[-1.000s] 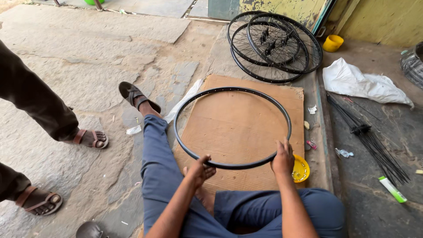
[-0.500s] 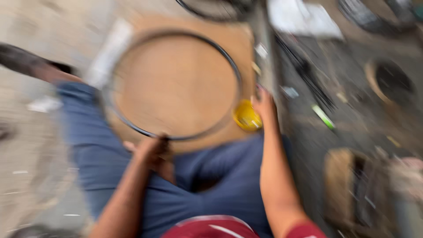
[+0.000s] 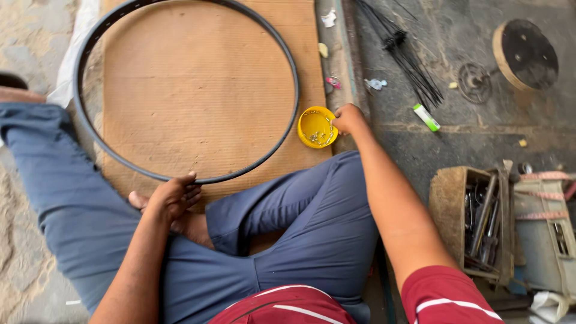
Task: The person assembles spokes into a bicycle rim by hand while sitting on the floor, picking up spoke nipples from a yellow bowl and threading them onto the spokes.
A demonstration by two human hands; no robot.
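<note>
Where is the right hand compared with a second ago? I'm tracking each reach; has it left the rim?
Yes. The right hand moved off the rim rightward to the yellow dish.

Bike repair workshop, floor-level setup.
Wheel rim (image 3: 186,90) on cardboard (image 3: 192,84), loose spokes (image 3: 405,51), open toolbox (image 3: 474,219), grimy concrete floor (image 3: 480,138).

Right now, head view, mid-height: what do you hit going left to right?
Left hand on the black wheel rim → yellow dish of small metal parts → right hand at the dish edge → bundle of black spokes → small white-and-green tube → open toolbox.
</note>
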